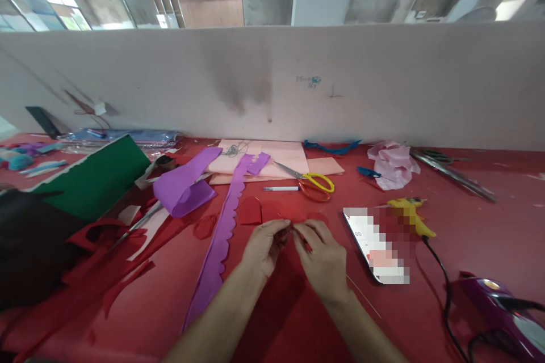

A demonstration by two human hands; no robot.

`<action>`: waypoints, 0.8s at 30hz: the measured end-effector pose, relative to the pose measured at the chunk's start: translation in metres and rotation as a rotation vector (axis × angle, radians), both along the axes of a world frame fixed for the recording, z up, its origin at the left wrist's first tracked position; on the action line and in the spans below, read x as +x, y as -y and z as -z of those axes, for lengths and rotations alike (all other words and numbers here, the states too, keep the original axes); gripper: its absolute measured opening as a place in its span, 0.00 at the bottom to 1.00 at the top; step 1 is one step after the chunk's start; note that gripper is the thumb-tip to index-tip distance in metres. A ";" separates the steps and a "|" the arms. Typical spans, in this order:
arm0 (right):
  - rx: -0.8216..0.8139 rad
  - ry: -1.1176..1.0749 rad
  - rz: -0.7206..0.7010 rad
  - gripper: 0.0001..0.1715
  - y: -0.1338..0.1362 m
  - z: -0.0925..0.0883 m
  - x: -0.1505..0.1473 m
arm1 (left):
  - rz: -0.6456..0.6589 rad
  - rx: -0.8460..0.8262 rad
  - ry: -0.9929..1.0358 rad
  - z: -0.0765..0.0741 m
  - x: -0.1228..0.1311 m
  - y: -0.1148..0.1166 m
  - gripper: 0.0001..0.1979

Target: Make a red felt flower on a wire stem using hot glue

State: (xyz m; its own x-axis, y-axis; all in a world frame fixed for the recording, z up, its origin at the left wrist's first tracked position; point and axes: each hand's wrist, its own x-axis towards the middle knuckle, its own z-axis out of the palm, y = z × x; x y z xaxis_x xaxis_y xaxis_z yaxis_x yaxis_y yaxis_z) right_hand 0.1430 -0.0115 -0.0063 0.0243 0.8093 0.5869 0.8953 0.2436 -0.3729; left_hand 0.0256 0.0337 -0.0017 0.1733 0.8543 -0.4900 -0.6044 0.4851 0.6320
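Observation:
My left hand (263,245) and my right hand (327,261) meet over the red tabletop, thumbs and fingertips pinched close together. Whatever sits between the fingertips is too small and hidden to make out. Just beyond them lie red cut pieces (250,211), hard to tell apart from the red surface. To the left of my left hand runs a purple strip with a scalloped edge (227,221). A thin wire or stick (365,296) shows beside my right wrist.
Scissors (313,178) and a white pen (281,188) lie ahead. At right are a phone (370,247), a yellow glue gun (411,215) with a cord, and a purple device (502,312). Left are purple sheet (179,187), a green board (100,178) and red scraps.

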 end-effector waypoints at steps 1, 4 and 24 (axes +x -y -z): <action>0.028 0.033 0.005 0.10 -0.001 0.001 0.001 | 0.004 0.002 0.001 0.001 0.001 0.000 0.06; 0.119 0.103 0.010 0.10 -0.001 0.002 0.004 | -0.008 0.013 0.013 0.003 0.003 0.001 0.06; -0.255 -0.479 -0.065 0.07 -0.005 -0.011 0.013 | 0.125 0.102 0.043 -0.011 0.006 0.008 0.07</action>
